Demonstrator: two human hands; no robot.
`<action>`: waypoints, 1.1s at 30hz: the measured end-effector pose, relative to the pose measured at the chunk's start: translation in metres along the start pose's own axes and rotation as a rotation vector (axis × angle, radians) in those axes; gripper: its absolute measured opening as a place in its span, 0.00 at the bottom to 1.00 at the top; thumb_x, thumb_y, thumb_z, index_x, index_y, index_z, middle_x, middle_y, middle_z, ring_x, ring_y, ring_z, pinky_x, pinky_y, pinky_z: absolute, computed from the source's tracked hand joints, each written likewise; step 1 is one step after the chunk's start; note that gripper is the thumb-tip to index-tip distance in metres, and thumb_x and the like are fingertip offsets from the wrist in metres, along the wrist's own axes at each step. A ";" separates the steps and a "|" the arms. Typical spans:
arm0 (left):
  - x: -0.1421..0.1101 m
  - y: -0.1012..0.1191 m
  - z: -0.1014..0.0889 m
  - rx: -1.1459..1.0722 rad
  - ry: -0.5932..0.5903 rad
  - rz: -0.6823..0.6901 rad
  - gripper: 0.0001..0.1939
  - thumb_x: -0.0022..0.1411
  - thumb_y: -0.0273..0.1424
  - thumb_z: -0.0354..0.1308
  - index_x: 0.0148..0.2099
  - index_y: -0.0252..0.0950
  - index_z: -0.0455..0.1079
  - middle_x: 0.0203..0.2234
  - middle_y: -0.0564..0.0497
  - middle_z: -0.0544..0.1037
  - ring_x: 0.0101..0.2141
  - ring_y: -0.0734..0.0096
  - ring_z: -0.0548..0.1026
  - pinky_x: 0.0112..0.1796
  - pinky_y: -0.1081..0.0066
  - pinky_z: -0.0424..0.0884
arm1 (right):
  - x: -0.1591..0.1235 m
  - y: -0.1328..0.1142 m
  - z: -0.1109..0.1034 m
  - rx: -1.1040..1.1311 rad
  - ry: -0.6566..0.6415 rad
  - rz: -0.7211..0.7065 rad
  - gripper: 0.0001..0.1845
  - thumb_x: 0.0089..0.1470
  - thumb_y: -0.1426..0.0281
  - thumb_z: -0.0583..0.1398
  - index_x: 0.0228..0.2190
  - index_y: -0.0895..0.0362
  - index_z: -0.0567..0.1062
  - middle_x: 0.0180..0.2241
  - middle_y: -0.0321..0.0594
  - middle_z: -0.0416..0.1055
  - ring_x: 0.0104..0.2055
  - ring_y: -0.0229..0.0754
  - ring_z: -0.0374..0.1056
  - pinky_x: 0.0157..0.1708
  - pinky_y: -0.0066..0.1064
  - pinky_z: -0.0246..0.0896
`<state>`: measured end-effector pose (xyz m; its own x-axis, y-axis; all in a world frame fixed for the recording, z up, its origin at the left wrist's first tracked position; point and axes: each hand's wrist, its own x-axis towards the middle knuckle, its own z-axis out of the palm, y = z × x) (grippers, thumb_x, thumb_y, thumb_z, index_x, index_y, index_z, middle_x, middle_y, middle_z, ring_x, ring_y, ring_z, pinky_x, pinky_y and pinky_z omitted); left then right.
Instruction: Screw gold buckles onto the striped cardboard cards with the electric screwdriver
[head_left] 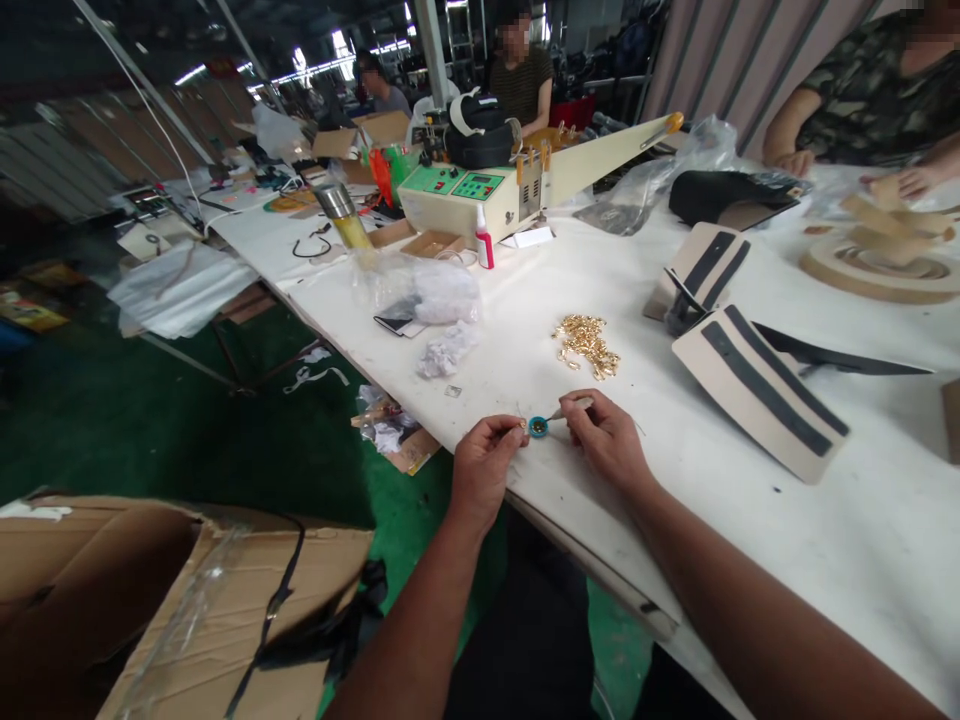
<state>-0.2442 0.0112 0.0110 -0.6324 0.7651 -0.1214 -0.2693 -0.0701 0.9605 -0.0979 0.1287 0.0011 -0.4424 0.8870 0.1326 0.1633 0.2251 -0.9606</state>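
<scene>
At the table's near edge my left hand [486,455] is closed in a pinch on a small gold metal piece [524,426], mostly hidden by the fingertips. Just right of it is a small round blue cap [538,427] with something dark and golden inside. My right hand [602,435] grips a thin-tipped tool with a pale handle [577,403]; its tip points left, at the cap's rim. Whether the tip touches the cap I cannot tell. Beyond both hands lies a loose pile of shiny gold metal clasps [589,345].
Beige panels with black strips [761,390] lie to the right. Crumpled clear plastic [442,300], a red-and-white bottle [484,240] and a cream machine [465,200] stand farther back. An open cardboard box [300,590] is at lower left. A co-worker's hand [796,162] rests at the far right.
</scene>
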 end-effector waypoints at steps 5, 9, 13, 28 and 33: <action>-0.001 0.002 0.005 0.046 0.013 0.017 0.15 0.53 0.37 0.75 0.41 0.35 0.81 0.31 0.51 0.84 0.34 0.68 0.82 0.41 0.70 0.74 | 0.001 0.003 -0.001 0.172 0.007 0.042 0.22 0.63 0.49 0.63 0.43 0.54 0.78 0.21 0.31 0.69 0.23 0.40 0.64 0.27 0.32 0.60; -0.001 0.002 0.008 0.082 0.013 0.038 0.15 0.53 0.37 0.76 0.40 0.35 0.81 0.31 0.52 0.83 0.32 0.70 0.80 0.41 0.70 0.74 | -0.005 -0.006 0.001 0.385 0.009 0.050 0.18 0.63 0.52 0.64 0.41 0.54 0.76 0.21 0.30 0.69 0.23 0.38 0.63 0.26 0.31 0.60; -0.001 0.001 0.009 0.099 0.006 0.061 0.14 0.54 0.37 0.75 0.40 0.36 0.81 0.32 0.52 0.83 0.32 0.70 0.80 0.40 0.70 0.74 | -0.011 -0.019 0.003 0.460 0.007 0.040 0.16 0.63 0.54 0.64 0.39 0.54 0.76 0.21 0.30 0.69 0.23 0.38 0.63 0.27 0.31 0.61; -0.001 0.000 0.008 0.109 0.001 0.082 0.11 0.56 0.34 0.73 0.40 0.36 0.81 0.29 0.53 0.82 0.33 0.71 0.79 0.41 0.71 0.74 | -0.010 -0.026 0.004 0.413 0.017 0.049 0.16 0.62 0.53 0.64 0.37 0.53 0.76 0.19 0.30 0.68 0.22 0.37 0.62 0.26 0.31 0.61; -0.001 -0.001 0.007 0.117 0.004 0.080 0.11 0.56 0.35 0.74 0.40 0.36 0.81 0.29 0.53 0.83 0.33 0.70 0.79 0.41 0.70 0.74 | -0.010 -0.025 0.005 0.412 0.003 0.045 0.16 0.62 0.54 0.64 0.37 0.54 0.76 0.20 0.30 0.69 0.22 0.37 0.62 0.26 0.31 0.60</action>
<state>-0.2384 0.0153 0.0121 -0.6514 0.7575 -0.0437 -0.1312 -0.0557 0.9898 -0.1020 0.1122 0.0224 -0.4405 0.8934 0.0882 -0.1847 0.0060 -0.9828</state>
